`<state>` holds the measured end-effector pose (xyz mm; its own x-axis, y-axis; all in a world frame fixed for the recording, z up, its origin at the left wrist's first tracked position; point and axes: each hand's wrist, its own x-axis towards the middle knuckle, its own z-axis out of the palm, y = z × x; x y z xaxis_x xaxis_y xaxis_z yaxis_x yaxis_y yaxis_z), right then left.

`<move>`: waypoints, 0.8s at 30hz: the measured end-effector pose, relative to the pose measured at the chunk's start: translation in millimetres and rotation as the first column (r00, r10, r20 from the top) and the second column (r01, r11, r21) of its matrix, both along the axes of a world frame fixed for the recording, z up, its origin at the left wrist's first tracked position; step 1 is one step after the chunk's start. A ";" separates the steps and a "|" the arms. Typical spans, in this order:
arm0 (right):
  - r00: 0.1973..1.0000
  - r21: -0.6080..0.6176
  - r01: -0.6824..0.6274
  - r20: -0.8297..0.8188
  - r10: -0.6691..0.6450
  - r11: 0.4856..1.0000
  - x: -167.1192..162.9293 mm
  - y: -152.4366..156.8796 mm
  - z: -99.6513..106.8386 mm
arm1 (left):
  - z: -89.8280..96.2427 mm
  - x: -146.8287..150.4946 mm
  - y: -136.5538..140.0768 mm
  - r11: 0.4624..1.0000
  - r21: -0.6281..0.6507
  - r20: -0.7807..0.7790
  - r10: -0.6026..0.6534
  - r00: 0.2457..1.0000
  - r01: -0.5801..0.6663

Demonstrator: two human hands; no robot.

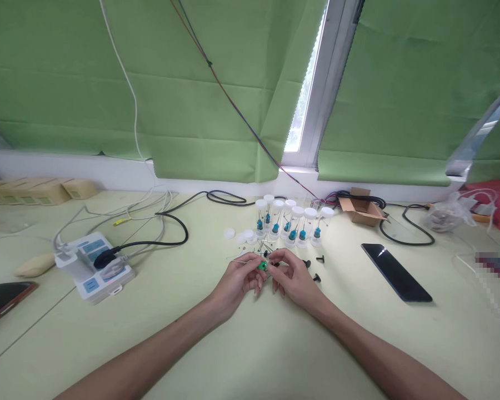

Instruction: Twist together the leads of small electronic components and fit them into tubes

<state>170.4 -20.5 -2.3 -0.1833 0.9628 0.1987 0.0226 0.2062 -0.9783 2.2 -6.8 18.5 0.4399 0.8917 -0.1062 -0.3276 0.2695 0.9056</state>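
Observation:
Between the thumb and fingers of my left hand (240, 276) is a small green part (262, 266), with a thin metal pin sticking out to the left. My right hand (290, 276) meets it from the other side, fingertips pinched at the part's right end; whatever tiny piece they hold is hidden. Just beyond my hands stand several clear vials (303, 228) with white caps, each with a blue-green piece and a thin rod inside. Loose white caps (229, 234) lie to their left. Small black pieces (320, 259) and thin metal pins (266, 244) are scattered close to my fingers.
To the right lies a dark phone (396, 273), with an open cardboard box (361, 211) behind it. A white power strip (104, 280) with plugs and cables sits on the left. Black cable (187, 228) loops along the back near the window sill.

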 end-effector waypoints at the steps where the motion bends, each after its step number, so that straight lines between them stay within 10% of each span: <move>1: 1.000 0.000 -0.007 -0.003 0.007 1.000 0.4 -0.6 0.4 | -0.3 0.0 0.0 1.000 0.003 0.002 -0.001 1.000 0.001; 24: 1.000 0.011 -0.030 0.005 0.030 0.999 1.1 -0.7 -0.9 | -0.5 0.7 -0.4 1.000 0.002 0.001 0.004 1.000 -0.004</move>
<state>171.5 -21.2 -3.2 -0.2127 0.9546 0.2084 0.0211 0.2177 -0.9758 2.9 -7.2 18.0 0.4362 0.8939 -0.1036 -0.3299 0.2659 0.9058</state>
